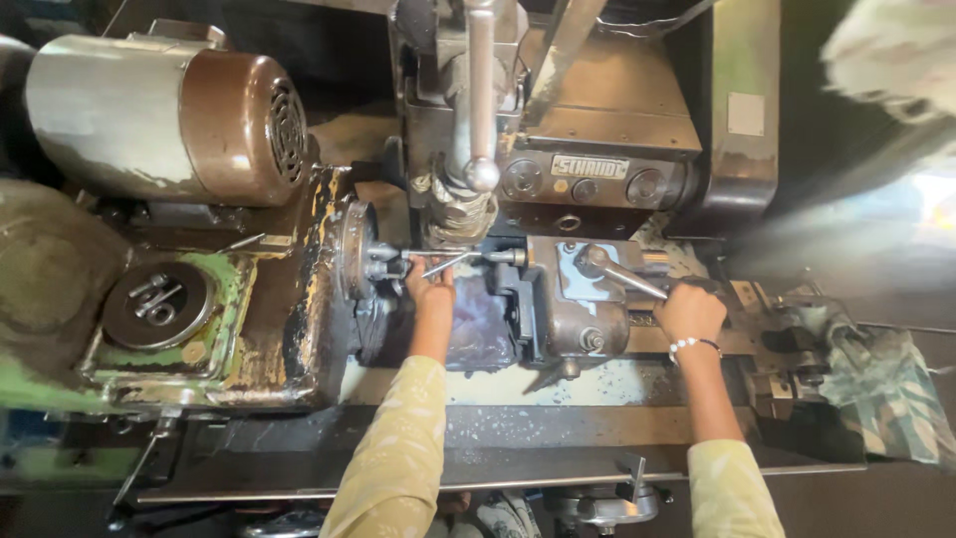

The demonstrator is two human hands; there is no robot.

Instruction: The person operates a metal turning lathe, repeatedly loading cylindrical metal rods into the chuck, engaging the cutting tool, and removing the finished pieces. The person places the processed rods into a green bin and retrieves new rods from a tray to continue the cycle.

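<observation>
Hands on lathe [558,299]: left [430,289] perhaps pinching rod [448,262], right [689,311] clasping lever [622,276].

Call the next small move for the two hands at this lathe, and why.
Probably ease the left hand clear. Its fingers pinch the thin silver metal rod lying between the round grey chuck and the grey tailstock block, while the right hand already sits on the tailstock's steel lever. Whether the rod is seated cannot be told.
</observation>
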